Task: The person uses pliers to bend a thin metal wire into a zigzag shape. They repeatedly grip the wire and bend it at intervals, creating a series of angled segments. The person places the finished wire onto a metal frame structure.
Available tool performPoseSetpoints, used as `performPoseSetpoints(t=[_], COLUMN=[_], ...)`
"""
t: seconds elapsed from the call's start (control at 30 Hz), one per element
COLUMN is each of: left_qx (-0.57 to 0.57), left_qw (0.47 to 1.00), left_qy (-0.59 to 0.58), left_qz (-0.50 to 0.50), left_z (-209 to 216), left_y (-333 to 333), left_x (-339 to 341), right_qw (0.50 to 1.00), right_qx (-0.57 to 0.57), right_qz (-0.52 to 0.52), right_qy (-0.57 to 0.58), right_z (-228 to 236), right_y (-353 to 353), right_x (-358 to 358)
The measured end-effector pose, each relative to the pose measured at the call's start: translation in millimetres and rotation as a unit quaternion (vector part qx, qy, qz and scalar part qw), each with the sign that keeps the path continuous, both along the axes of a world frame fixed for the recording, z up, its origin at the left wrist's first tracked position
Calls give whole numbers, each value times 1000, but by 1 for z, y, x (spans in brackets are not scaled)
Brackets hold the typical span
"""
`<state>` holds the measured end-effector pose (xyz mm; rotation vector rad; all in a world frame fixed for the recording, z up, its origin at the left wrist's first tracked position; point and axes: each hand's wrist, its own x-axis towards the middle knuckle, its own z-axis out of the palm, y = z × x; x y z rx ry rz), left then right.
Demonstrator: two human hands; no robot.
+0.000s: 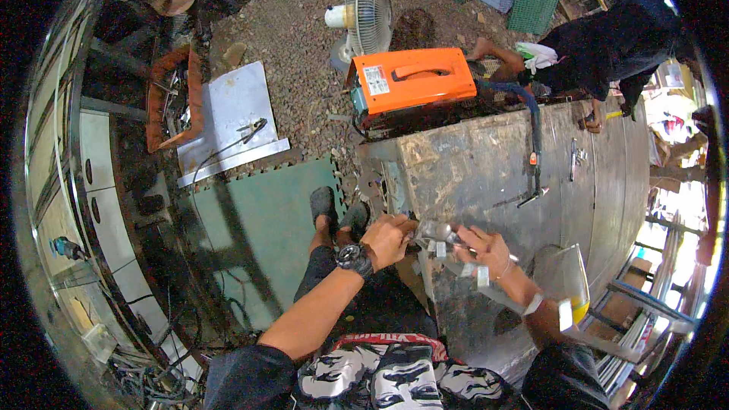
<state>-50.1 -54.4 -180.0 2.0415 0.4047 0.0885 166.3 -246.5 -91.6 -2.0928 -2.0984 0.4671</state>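
My left hand (389, 241), a black watch on its wrist, is closed at the near left edge of the worn workbench (474, 163). What its fingers grip is hidden. Just to its right, a small grey metallic piece (437, 231) spans the gap between my hands. My right hand (490, 252) is curled over the bench top, its fingers bent around something greyish that I cannot make out. Small white rectangular pieces (483, 276) show beneath and beside the right fingers; whether they are loose or attached is unclear.
An orange welding machine (414, 76) stands at the bench's far edge, its dark cable (534, 125) running onto the top. Beyond is a fan (368, 11). A person in dark clothes (607, 42) bends over at far right. A clear curved sheet (573, 277) lies near my right forearm.
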Motion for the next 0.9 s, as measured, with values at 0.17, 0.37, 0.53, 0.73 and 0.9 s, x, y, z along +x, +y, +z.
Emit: performPoseSetpoints(t=[0.17,0.37,0.53,0.73,0.9], left_qx=[-1,-1,8,5,25], left_qw=[1000,999,999,999,998], left_qy=[-4,12,-43,-39,5], left_qz=[-11,-45,-32,-36,-63], left_z=[2,7,-8,-2,10], left_y=[2,4,7,0,6], left_x=[2,2,4,-1,4], right_qw=[986,990,996,993,995], right_qx=[-70,-39,-52,-71,-37], right_qz=[-85,-50,-49,-83,-74], right_qy=[126,128,58,46,50], right_z=[23,13,21,21,4], right_y=[23,13,19,13,-7], right_x=[-2,3,2,-3,-1])
